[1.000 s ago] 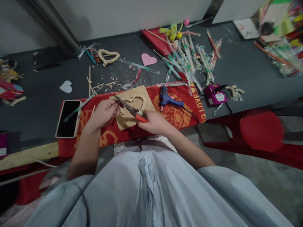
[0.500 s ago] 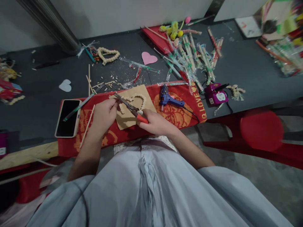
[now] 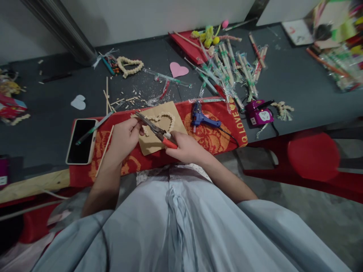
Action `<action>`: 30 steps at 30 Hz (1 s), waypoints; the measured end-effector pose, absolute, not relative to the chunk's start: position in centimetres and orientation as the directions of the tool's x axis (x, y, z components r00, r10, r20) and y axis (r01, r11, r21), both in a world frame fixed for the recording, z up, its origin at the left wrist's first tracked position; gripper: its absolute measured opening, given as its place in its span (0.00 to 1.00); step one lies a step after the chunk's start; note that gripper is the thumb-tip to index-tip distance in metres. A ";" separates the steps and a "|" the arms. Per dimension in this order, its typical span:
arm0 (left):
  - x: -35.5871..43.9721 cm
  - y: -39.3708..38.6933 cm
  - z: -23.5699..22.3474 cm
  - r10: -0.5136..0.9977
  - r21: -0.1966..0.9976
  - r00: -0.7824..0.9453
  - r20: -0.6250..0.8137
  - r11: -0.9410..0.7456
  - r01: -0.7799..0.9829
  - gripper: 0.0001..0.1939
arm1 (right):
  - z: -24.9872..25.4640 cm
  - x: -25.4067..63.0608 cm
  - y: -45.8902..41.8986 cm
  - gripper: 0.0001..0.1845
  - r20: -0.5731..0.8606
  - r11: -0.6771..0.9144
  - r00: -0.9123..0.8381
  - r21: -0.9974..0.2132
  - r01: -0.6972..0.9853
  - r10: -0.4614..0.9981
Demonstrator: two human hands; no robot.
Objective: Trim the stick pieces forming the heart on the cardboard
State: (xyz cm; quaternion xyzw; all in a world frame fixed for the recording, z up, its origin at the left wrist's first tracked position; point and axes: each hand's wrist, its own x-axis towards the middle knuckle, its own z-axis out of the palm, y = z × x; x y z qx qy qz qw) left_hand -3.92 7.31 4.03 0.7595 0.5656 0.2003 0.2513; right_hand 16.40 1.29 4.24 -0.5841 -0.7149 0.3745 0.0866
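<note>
My right hand (image 3: 185,146) grips the red-orange handles of a pair of long-nose pliers (image 3: 155,129), whose jaws point up and left. The jaw tips lie by the fingers of my left hand (image 3: 126,136). Those fingers are pinched together; what they hold, if anything, is too small to make out. Under the pliers, a heart outline of small pale pieces (image 3: 171,120) rests on a brown card (image 3: 151,146). The card lies on a red and orange towel (image 3: 159,160). Part of the outline is hidden by the pliers and my left hand.
A blue glue gun (image 3: 207,120) lies on the towel, its cord running right. Left of my hand are a phone (image 3: 81,141) and a thin stick (image 3: 104,152). Behind are wrapped sticks (image 3: 225,68), a pink paper heart (image 3: 178,70), a second beaded-looking heart (image 3: 124,71) and a purple box (image 3: 258,113).
The pliers and my right hand have shifted very slightly, with the jaw tips a little further left. My left hand stays nearly in place, fingers still pinched.
</note>
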 end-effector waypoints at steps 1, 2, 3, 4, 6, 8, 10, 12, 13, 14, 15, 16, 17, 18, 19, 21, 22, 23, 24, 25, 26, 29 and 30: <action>-3.9 7.3 4.0 0.961 0.615 0.277 0.013 -0.226 0.755 0.12 | 4.3 16.3 1.3 0.15 -0.316 0.034 -0.292 -0.624 0.781 0.903; -3.8 7.3 4.0 0.962 0.620 0.273 0.004 -0.217 0.754 0.12 | 4.3 16.3 1.3 0.15 -0.319 0.031 -0.282 -0.611 0.791 0.905; -3.8 7.3 3.9 0.963 0.624 0.270 -0.005 -0.208 0.753 0.12 | 4.4 16.3 1.3 0.16 -0.322 0.030 -0.274 -0.598 0.801 0.906; -3.8 7.3 3.9 0.963 0.626 0.268 -0.015 -0.200 0.754 0.12 | 4.5 16.2 1.3 0.16 -0.326 0.030 -0.270 -0.587 0.809 0.906; -3.7 7.4 3.8 0.964 0.636 0.265 -0.031 -0.185 0.749 0.12 | 4.6 16.2 1.4 0.17 -0.336 0.032 -0.270 -0.573 0.819 0.902; -3.7 7.5 3.7 0.964 0.651 0.261 -0.046 -0.169 0.740 0.13 | 4.6 16.3 1.5 0.18 -0.348 0.032 -0.277 -0.571 0.820 0.895; -3.7 7.7 3.6 0.962 0.672 0.265 -0.067 -0.152 0.725 0.13 | 4.6 16.5 1.7 0.18 -0.355 0.035 -0.291 -0.578 0.815 0.888; -4.0 8.0 3.4 0.955 0.696 0.285 -0.087 -0.146 0.703 0.13 | 4.5 16.8 1.9 0.17 -0.357 0.044 -0.312 -0.593 0.804 0.880; -4.1 8.2 3.3 0.949 0.708 0.300 -0.096 -0.147 0.691 0.13 | 4.5 17.0 2.0 0.17 -0.357 0.049 -0.324 -0.602 0.797 0.876; -4.2 8.4 3.2 0.943 0.716 0.316 -0.102 -0.151 0.681 0.13 | 4.4 17.2 2.2 0.17 -0.360 0.052 -0.336 -0.612 0.789 0.870; -4.4 8.5 3.2 0.937 0.722 0.333 -0.107 -0.157 0.674 0.14 | 4.4 17.3 2.3 0.17 -0.364 0.051 -0.346 -0.623 0.781 0.865; -4.5 8.7 3.1 0.931 0.725 0.348 -0.109 -0.165 0.669 0.14 | 4.3 17.5 2.4 0.16 -0.368 0.048 -0.356 -0.635 0.771 0.859; -4.7 8.9 3.1 0.925 0.727 0.364 -0.110 -0.175 0.664 0.15 | 4.3 17.6 2.5 0.16 -0.371 0.044 -0.366 -0.648 0.761 0.853; -4.8 9.0 3.2 0.921 0.732 0.375 -0.108 -0.182 0.656 0.15 | 4.2 17.7 2.5 0.15 -0.376 0.038 -0.378 -0.665 0.746 0.846; -4.8 9.1 3.3 0.916 0.743 0.387 -0.108 -0.184 0.643 0.15 | 4.2 17.8 2.6 0.15 -0.380 0.027 -0.387 -0.684 0.729 0.840; -4.9 9.3 3.5 0.908 0.781 0.403 -0.113 -0.170 0.601 0.15 | 4.1 18.0 2.7 0.14 -0.389 -0.021 -0.378 -0.720 0.694 0.840; -4.9 9.3 3.7 0.906 0.800 0.406 -0.117 -0.156 0.580 0.15 | 4.0 18.0 2.8 0.14 -0.397 -0.053 -0.361 -0.731 0.680 0.844; -4.9 9.3 3.7 0.906 0.814 0.405 -0.122 -0.142 0.563 0.15 | 3.9 18.0 2.8 0.14 -0.403 -0.081 -0.339 -0.736 0.672 0.850; -4.9 9.4 3.8 0.906 0.824 0.405 -0.124 -0.133 0.550 0.15 | 3.7 18.0 2.9 0.14 -0.407 -0.102 -0.315 -0.735 0.671 0.857; -4.9 9.4 3.7 0.908 0.830 0.401 -0.120 -0.130 0.542 0.16 | 3.5 18.0 3.0 0.14 -0.406 -0.114 -0.293 -0.730 0.674 0.866; -4.9 9.5 3.5 0.913 0.833 0.393 -0.109 -0.132 0.538 0.16 | 3.3 17.9 3.1 0.14 -0.400 -0.115 -0.279 -0.724 0.680 0.873; -5.0 9.8 2.6 0.940 0.828 0.337 -0.058 -0.144 0.542 0.17 | 2.9 17.6 3.3 0.15 -0.356 -0.073 -0.250 -0.690 0.720 0.901; -5.0 10.0 2.2 0.952 0.819 0.303 -0.042 -0.141 0.556 0.17 | 2.9 17.4 3.3 0.15 -0.340 -0.054 -0.239 -0.667 0.743 0.910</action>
